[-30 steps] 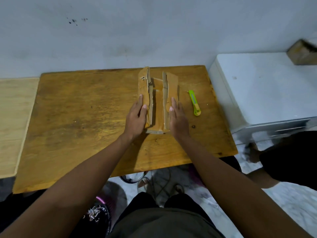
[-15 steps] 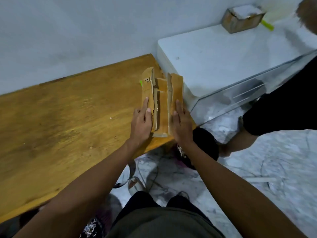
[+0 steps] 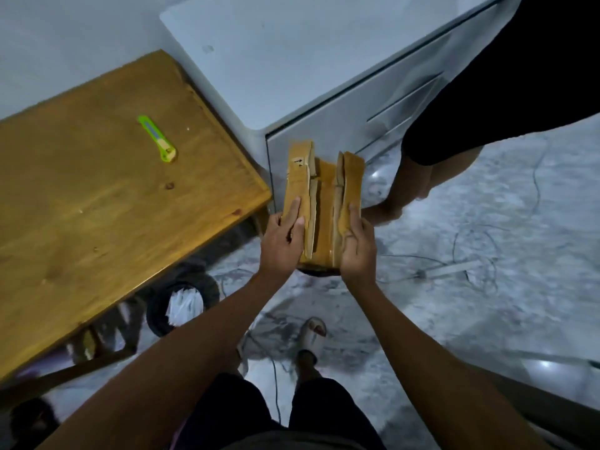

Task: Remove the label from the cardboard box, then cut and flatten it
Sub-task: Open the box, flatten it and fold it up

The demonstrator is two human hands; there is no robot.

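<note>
We hold the flattened cardboard box [image 3: 321,203] between both hands, in the air, off the table and over the floor. Left hand [image 3: 281,243]: fingers laid nearly straight along the top of the box's left folded flap, with the thumb at the inner edge of that flap; whether anything curls underneath we cannot tell. Right hand [image 3: 356,246]: fingers run along the right folded flap and wrap its outer edge, gripping the near end. The two hands lie parallel, one on each side, with the box's central panel showing bare between them.

Box: long axis pointing away from us, both side flaps folded inward and standing slightly raised; a small printed arrow mark sits near the far end of the left flap. The far end of the box lies in front of the white cabinet [image 3: 292,66].

To our left, the wooden table [image 3: 97,190], its corner near the left hand but not touching the box. On it lies a green and yellow utility knife [image 3: 157,138], well apart from the box.

Below the table edge, a dark round bin [image 3: 178,306] holding white scraps. Cables trail over the pale floor [image 3: 487,238]. A second person's leg [image 3: 409,186] stands beside the cabinet, just right of the box.
</note>
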